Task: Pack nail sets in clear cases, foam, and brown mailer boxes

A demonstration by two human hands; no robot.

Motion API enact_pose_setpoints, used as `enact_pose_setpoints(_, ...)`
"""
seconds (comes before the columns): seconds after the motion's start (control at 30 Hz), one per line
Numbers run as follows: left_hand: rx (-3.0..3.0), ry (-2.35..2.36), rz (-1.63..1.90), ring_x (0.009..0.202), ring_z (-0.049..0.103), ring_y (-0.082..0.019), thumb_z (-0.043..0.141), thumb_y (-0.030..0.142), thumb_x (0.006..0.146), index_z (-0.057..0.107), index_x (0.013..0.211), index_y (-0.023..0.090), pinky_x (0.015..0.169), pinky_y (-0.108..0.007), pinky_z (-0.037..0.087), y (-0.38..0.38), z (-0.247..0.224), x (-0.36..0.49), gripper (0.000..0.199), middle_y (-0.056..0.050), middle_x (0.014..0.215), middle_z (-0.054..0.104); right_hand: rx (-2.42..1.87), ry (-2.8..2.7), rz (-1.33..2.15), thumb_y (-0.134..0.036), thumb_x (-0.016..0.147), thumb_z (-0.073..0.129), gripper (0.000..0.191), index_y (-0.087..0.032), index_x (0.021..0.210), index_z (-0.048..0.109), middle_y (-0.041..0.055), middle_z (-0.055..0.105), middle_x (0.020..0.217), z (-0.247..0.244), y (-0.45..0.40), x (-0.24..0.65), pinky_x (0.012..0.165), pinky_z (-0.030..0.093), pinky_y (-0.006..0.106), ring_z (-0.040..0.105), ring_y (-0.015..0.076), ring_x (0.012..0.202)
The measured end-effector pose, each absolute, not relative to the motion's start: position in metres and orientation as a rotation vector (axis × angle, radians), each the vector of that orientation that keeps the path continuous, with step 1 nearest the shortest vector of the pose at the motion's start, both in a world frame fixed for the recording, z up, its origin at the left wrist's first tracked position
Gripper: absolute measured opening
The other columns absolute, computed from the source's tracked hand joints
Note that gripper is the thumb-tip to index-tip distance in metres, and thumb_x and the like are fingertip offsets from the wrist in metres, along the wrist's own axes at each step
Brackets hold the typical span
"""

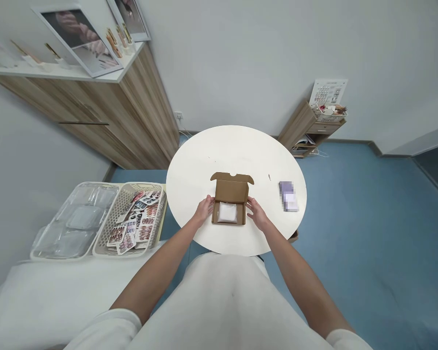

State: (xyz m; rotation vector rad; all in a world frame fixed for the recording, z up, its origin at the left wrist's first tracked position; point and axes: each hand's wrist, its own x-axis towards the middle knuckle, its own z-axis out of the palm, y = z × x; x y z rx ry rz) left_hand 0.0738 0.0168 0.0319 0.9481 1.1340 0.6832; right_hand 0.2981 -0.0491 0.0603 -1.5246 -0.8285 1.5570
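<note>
A small brown cardboard box [229, 193] stands on the round white table [204, 160], its lid tilted up and back. Inside lies a white packet [227, 212]. My left hand [203, 210] rests against the box's left side, fingers touching the wall. My right hand [256, 214] touches the box's right side in the same way. Both hands flank the box rather than lift it.
A blurred purple and white item [288, 196] lies on the table to the right. At my left sit a basket of nail-tip cards [136, 221] and a clear plastic tray [71, 221]. A wooden cabinet [105, 112] and a small shelf [310, 129] stand by the wall.
</note>
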Motion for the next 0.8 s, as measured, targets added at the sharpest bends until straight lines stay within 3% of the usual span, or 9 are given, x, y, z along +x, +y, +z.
enact_pose_setpoints(0.1,0.915,1.139,0.661,0.116,0.044,-0.024,0.028,0.065,0.078,0.055,0.104,0.015,0.092,-0.036,0.039,0.018,0.035,0.073,0.063,-0.013,0.123,0.05,-1.526,-0.815,1.55,-0.066,0.078,0.023,0.054,-0.041,0.123,0.036,-0.0025,0.031,0.139,0.062,-0.049,0.3,0.094,0.028,0.05,0.029,0.0207,0.126)
enact_pose_setpoints(0.2,0.913,1.169,0.614,0.118,0.041,-0.023,0.024,0.065,0.079,0.048,0.115,0.016,0.091,-0.035,0.039,0.018,0.039,0.072,0.066,-0.014,0.123,0.05,-1.52,-0.847,1.586,-0.066,0.077,0.026,0.053,-0.042,0.124,0.035,-0.0036,0.031,0.139,0.064,-0.047,0.3,0.095,0.027,0.05,0.028,0.0206,0.127)
enact_pose_setpoints(0.33,1.026,1.173,0.512,0.122,0.037,-0.022,0.013,0.066,0.079,0.039,0.126,0.023,0.092,-0.036,0.038,0.016,0.043,0.068,0.069,-0.011,0.128,0.046,-1.572,-0.903,1.607,-0.069,0.076,0.024,0.056,-0.042,0.124,0.035,-0.005,0.03,0.139,0.063,-0.049,0.301,0.097,0.026,0.049,0.026,0.0196,0.128)
enact_pose_setpoints(0.5,1.084,1.164,0.456,0.123,0.035,-0.023,-0.005,0.065,0.077,0.043,0.125,0.026,0.096,-0.042,0.032,0.015,0.04,0.058,0.078,-0.006,0.129,0.046,-1.523,-0.944,1.679,-0.072,0.074,0.01,0.065,-0.041,0.128,0.03,-0.0067,0.023,0.142,0.063,-0.06,0.308,0.1,0.024,0.046,0.02,0.0189,0.131)
enact_pose_setpoints(0.63,1.154,1.138,0.492,0.122,0.037,-0.022,0.009,0.064,0.08,0.051,0.118,0.025,0.101,-0.038,0.026,0.011,0.038,0.052,0.069,-0.004,0.128,0.048,-1.532,-0.985,1.684,-0.074,0.07,0.001,0.075,-0.038,0.132,0.022,-0.0056,0.02,0.143,0.068,-0.071,0.308,0.1,0.026,0.042,0.023,0.0195,0.13)
enact_pose_setpoints(0.8,1.215,1.184,0.497,0.12,0.039,-0.022,0.037,0.057,0.078,0.058,0.109,0.021,0.1,-0.035,0.028,0.003,0.038,0.048,0.051,-0.005,0.126,0.05,-1.497,-0.991,1.651,-0.074,0.07,0.002,0.079,-0.032,0.132,0.026,-0.0019,0.031,0.139,0.068,-0.083,0.297,0.101,0.026,0.039,0.03,0.0188,0.127)
